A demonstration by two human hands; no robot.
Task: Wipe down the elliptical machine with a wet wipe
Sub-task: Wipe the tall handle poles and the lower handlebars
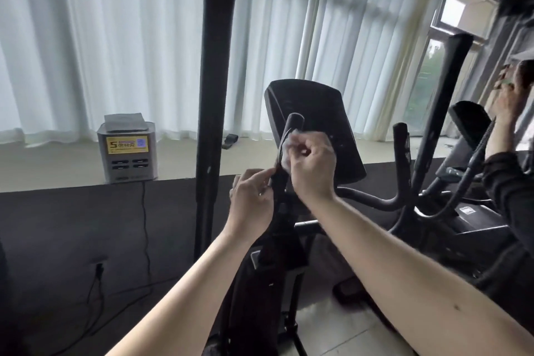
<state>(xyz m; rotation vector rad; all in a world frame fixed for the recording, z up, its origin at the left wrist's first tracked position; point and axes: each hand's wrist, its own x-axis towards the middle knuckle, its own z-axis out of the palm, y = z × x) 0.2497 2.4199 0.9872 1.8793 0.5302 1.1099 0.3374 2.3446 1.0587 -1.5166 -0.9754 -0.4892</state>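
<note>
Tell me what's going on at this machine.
A person is wiping the elliptical machine. Their right hand pinches a white wet wipe against the short upright handle in front of the console, near the handle's top. Their left hand holds the same handle just below, as if steadying it. Another person's hands are at the next machine on the right.
</note>
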